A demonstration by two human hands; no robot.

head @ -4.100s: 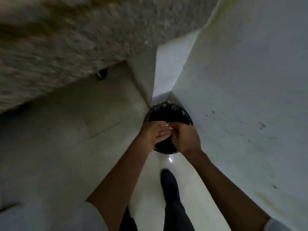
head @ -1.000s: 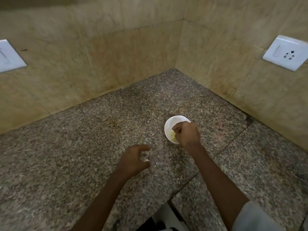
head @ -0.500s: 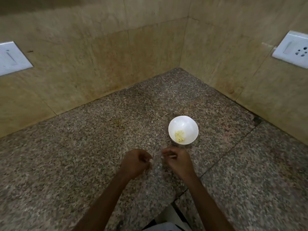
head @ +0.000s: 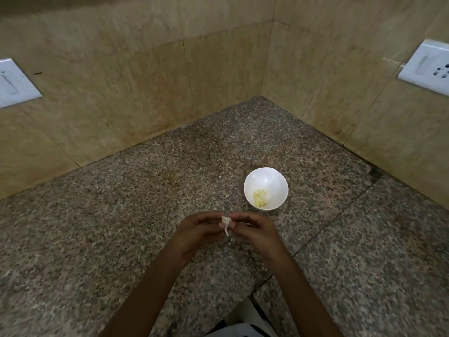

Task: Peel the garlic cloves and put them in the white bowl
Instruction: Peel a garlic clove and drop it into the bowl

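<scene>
Counter: I see a speckled granite countertop [head: 121, 227], grey-brown with dark flecks, polished and flat, filling a corner; a thin seam runs diagonally across its right part.
Walls: two walls of beige marble-like tiles [head: 145, 93] meet behind the counter, smooth, with faint veining and brownish staining low down near the join.
Fittings: a white switch plate [head: 14, 83] sits on the left wall at the frame edge, and a white socket plate [head: 427, 66] with round pin holes on the right wall.
White bowl: the small round white bowl [head: 277, 181], glossy and smooth, stands on the counter just beyond my right hand, not touching it.
Peeled cloves: a little heap of pale yellow peeled garlic [head: 260, 197] lies at the bottom of the bowl, toward its near side.
Garlic clove: an unpeeled garlic clove [head: 226, 222], whitish and papery, is held above the counter between both hands, with a thin strip of skin hanging down from it.
Left hand: my left hand [head: 199, 229] is curled, fingertips pinching the clove from the left.
Right hand: my right hand [head: 252, 229] is curled too, thumb and fingers closed on the same clove from the right.
Arms: both forearms are bare and reach in from the bottom edge.
Sharpness: the edges of the frame are slightly blurred.
</scene>
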